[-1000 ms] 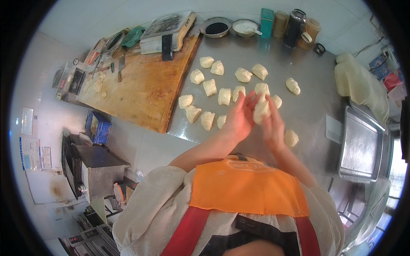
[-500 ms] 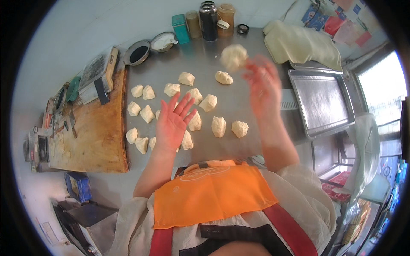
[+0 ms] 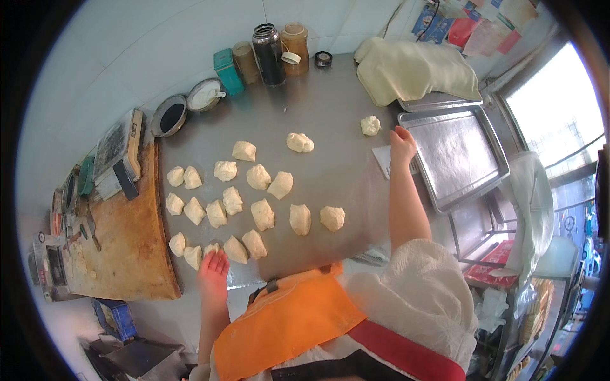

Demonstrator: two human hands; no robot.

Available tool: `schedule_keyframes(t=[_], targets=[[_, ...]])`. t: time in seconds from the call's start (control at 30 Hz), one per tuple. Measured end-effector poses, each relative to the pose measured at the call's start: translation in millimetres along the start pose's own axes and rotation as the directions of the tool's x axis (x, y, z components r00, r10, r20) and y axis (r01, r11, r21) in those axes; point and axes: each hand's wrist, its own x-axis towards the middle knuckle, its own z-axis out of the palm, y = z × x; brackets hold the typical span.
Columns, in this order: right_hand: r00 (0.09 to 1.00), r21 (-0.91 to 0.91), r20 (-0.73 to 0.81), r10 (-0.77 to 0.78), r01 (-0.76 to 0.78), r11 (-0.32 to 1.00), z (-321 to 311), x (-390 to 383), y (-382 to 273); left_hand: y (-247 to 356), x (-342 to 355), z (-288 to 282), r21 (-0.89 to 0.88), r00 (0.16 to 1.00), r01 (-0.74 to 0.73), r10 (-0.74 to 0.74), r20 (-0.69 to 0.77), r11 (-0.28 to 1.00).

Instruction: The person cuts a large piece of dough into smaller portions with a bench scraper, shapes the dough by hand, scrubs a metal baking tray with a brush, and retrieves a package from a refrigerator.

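Note:
My left hand (image 3: 215, 272) is at the near edge of the metal table, its fingers closed over a small piece of dough (image 3: 212, 247). Only that piece's far side shows. My right hand (image 3: 403, 145) is beside the left rim of an empty metal baking tray (image 3: 454, 152), with its fingers curled in. What they hold, if anything, is hidden. A rounded ball of dough (image 3: 370, 126) lies just left of it, apart from the fingers. A flat white tool (image 3: 382, 159) lies partly under my right wrist. Several rough-cut dough pieces (image 3: 262, 214) are spread between my hands.
A worn wooden board (image 3: 127, 235) stands at the left with a scale (image 3: 116, 149) at its back. Bowls (image 3: 169, 117), a teal tin (image 3: 229, 73) and a dark flask (image 3: 268, 57) line the wall. A pale cloth (image 3: 416, 70) covers something at the back right.
My right hand has come down to the tray's edge, and the dough ball it held now lies on the table. My left hand has moved toward me onto a dough piece. The view has shifted.

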Motion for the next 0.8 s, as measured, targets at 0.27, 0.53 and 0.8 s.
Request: schedule_keyframes(t=[0.27, 0.53, 0.8], targets=[[0.828, -0.548, 0.561, -0.009, 0.380, 0.745, 94, 26, 17, -5, -37, -20, 0.306, 0.984, 0.087, -0.033, -0.177, 0.948], [0.880, 0.528, 0.189, -0.435, 0.282, 0.801, -28, -106, -124, -8, -37, -38, 0.402, 0.996, 0.061, -0.027, -0.090, 0.914], [0.881, -0.125, 0.473, -0.014, 0.083, 0.989, -64, -215, -48, 7, -48, -96, 0.441, 0.999, -0.005, -0.013, 0.038, 0.897]])
